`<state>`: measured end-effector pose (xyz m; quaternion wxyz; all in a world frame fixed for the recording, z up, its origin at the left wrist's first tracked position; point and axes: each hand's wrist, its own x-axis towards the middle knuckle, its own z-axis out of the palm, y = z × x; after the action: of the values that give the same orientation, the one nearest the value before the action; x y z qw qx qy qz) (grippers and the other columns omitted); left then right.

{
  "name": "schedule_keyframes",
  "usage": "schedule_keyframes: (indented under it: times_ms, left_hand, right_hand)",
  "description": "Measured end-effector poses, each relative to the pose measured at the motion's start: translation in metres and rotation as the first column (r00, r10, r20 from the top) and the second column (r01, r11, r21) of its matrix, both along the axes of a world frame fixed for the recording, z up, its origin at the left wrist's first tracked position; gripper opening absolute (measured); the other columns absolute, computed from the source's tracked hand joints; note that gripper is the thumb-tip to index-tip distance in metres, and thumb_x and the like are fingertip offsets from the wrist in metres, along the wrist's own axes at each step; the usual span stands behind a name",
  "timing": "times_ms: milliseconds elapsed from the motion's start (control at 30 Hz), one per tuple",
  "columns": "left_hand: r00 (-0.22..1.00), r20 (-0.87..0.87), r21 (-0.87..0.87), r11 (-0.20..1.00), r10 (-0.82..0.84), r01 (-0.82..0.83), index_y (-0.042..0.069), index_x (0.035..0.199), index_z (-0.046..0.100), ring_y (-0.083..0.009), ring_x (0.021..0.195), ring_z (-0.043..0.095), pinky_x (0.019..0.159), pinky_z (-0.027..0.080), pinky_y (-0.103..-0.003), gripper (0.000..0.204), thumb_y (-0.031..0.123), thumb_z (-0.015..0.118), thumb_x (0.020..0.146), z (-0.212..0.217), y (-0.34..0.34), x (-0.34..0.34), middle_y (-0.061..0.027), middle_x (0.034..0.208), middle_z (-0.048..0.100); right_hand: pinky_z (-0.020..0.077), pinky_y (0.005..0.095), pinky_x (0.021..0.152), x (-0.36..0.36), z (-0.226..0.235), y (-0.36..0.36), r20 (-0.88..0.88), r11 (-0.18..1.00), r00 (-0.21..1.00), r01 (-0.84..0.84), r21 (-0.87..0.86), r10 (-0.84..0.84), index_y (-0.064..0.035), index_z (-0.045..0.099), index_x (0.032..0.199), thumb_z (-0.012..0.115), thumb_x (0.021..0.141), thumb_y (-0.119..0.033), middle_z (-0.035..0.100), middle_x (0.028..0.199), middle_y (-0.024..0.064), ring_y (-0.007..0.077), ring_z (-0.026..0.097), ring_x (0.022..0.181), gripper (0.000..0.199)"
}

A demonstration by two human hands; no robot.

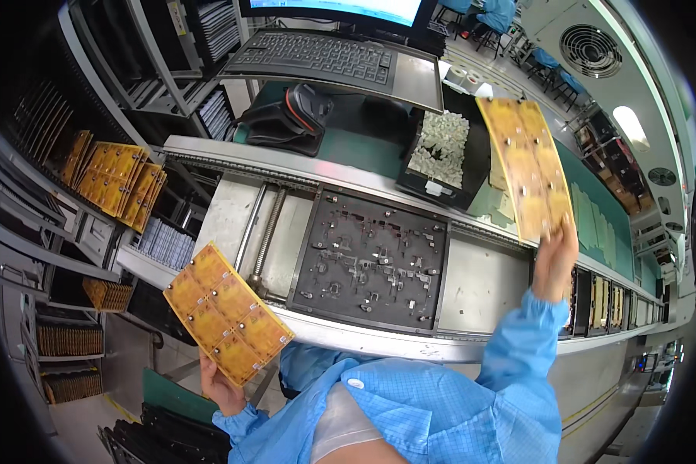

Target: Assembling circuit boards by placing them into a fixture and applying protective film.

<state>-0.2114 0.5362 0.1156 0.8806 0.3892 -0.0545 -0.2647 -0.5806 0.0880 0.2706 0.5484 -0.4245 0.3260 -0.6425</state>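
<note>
My left hand (221, 387) grips the lower edge of a yellow circuit board panel (226, 313), tilted in front of the conveyor's near rail. On the far right, my right hand (555, 261) is closed on the bottom end of a second yellow circuit board panel (524, 166), raised over the conveyor's far side. Small dark round parts dot both panels. Between the hands, a black fixture plate (371, 263) with many small cut-outs and pegs lies on the conveyor, touched by neither hand.
A black bin of small white parts (441, 151) stands behind the conveyor. Left of it are a barcode scanner (301, 108) and a keyboard (313, 56) under a monitor. More yellow panels (120, 182) stand in a rack at left. A ball screw (269, 232) lies beside the fixture.
</note>
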Motion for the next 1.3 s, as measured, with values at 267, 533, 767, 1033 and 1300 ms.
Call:
schedule_keyframes:
  times_ms: [267,533,767,1033,1300]
  left_hand:
    - [0.990,-0.092,0.012,0.995,0.102,-0.101,0.002,0.139,0.047,-0.0280,0.120,0.058,0.102,0.048,-0.042,0.045,0.027,0.040,0.102,-0.011,-0.001,0.001,-0.0116,0.137,0.056]
    - [0.978,-0.185,0.001,0.995,0.098,-0.099,0.005,0.138,0.049,-0.0275,0.118,0.060,0.098,0.052,-0.043,0.044,0.034,0.036,0.107,0.005,-0.018,-0.005,-0.0106,0.135,0.058]
    - [0.981,-0.185,-0.024,0.997,0.065,-0.070,0.005,0.140,0.047,-0.0286,0.118,0.060,0.098,0.052,-0.044,0.048,0.037,0.035,0.107,-0.003,-0.023,-0.001,-0.0116,0.136,0.057]
    - [0.980,-0.195,-0.147,0.987,0.029,-0.059,0.007,0.143,0.045,-0.0312,0.125,0.055,0.105,0.045,-0.048,0.050,0.038,0.032,0.106,-0.014,-0.014,-0.006,-0.0126,0.143,0.052]
    - [0.986,-0.060,-0.161,0.976,-0.154,0.143,0.003,0.148,0.036,-0.0318,0.130,0.051,0.109,0.043,-0.046,0.058,0.043,0.031,0.106,-0.007,-0.029,-0.012,-0.0158,0.145,0.048]
  right_hand:
    - [0.0518,0.0376,0.082,0.040,-0.056,-0.182,0.173,0.996,0.981,-0.094,0.009,0.091,0.0026,0.057,0.113,0.048,0.098,-0.007,0.065,0.110,0.0124,0.0247,0.064,0.099,0.020]
    - [0.0500,0.0391,0.089,0.075,-0.071,-0.190,0.218,0.980,0.964,-0.174,0.099,0.149,0.0032,0.054,0.124,0.049,0.100,-0.013,0.063,0.121,0.0142,0.0262,0.061,0.110,0.029]
    - [0.0478,0.0320,0.082,0.051,-0.056,-0.160,-0.108,0.967,0.994,0.060,0.247,-0.034,-0.0003,0.050,0.128,0.062,0.097,-0.029,0.058,0.115,0.0115,0.0182,0.058,0.094,0.044]
    - [0.0556,0.0296,0.078,0.192,0.000,0.065,-0.566,0.506,0.352,-0.852,0.136,0.745,-0.0003,0.057,0.117,0.059,0.098,-0.012,0.065,0.105,0.0083,0.0158,0.065,0.094,0.022]
    - [0.0509,0.0232,0.066,0.255,-0.034,0.173,-0.603,0.149,-0.079,-0.936,0.319,0.794,0.0045,0.052,0.121,0.066,0.096,-0.017,0.060,0.090,0.0032,0.0086,0.059,0.076,0.036]
